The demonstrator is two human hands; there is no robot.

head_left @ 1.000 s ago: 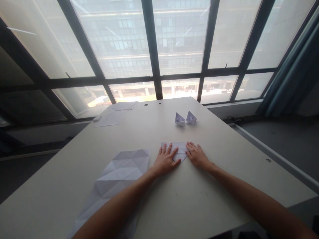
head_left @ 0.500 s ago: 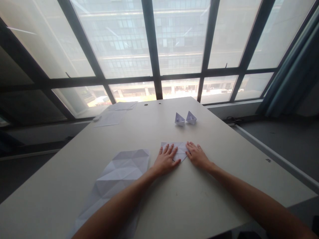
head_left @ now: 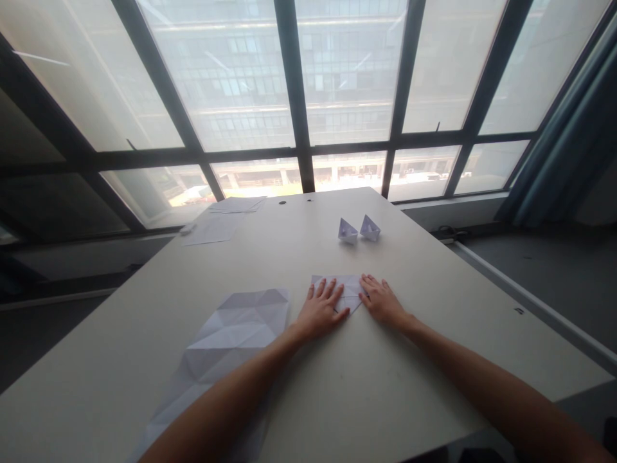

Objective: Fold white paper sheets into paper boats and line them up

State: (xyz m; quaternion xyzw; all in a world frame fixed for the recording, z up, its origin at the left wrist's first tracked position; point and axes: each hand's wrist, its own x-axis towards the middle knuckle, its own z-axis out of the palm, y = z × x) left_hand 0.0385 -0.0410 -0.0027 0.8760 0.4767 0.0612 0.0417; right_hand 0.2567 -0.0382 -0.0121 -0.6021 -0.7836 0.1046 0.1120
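A folded piece of white paper [head_left: 350,289] lies flat on the table, its lower edge narrowing to a point. My left hand [head_left: 322,307] rests flat on the paper's left part, fingers spread. On its right edge lies my right hand [head_left: 380,301], palm down with the fingers stretched out. Both hands cover the paper's sides, so only its middle and top edge show. Under and beside my left forearm is a large creased sheet of white paper [head_left: 236,325], marked with fold lines.
Two folded paper boats [head_left: 348,231] stand side by side beyond my hands. Several loose white sheets [head_left: 212,229] lie at the table's far left. The white table [head_left: 414,399] reaches toward a wall of windows [head_left: 347,77]. A blue curtain [head_left: 563,122] hangs at the right.
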